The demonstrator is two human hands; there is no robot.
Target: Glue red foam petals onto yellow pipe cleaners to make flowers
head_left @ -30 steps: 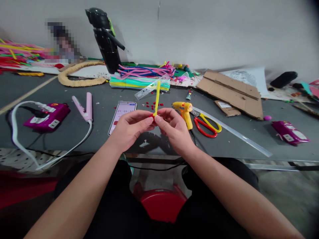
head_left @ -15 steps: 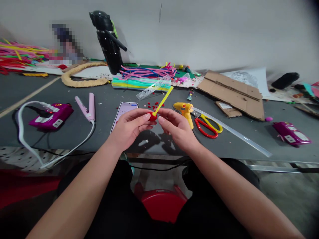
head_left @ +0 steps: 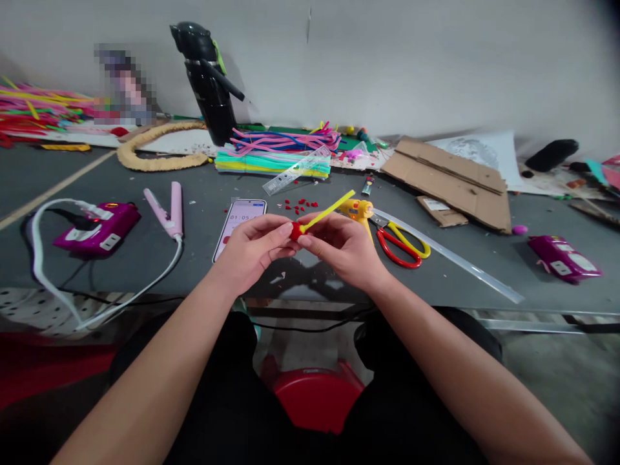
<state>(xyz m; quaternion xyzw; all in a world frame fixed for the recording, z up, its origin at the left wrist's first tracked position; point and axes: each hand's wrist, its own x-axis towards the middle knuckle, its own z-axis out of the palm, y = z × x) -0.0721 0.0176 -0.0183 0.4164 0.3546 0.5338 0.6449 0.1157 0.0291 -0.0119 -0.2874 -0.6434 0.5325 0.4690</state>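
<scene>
Fingers point(head_left: 285, 227) of both hands pinch red-tipped yellow stem point(head_left: 325, 212) above table edge point(head_left: 436, 303); glue gun point(head_left: 357, 210) close.

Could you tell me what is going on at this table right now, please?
A person seated at a grey table holds a yellow pipe cleaner with a small red ball at its near end. The left hand and the right hand pinch around the ball, and the stem slants up to the right. Just beyond the hands lie a phone, a yellow glue gun and red-and-yellow scissors.
</scene>
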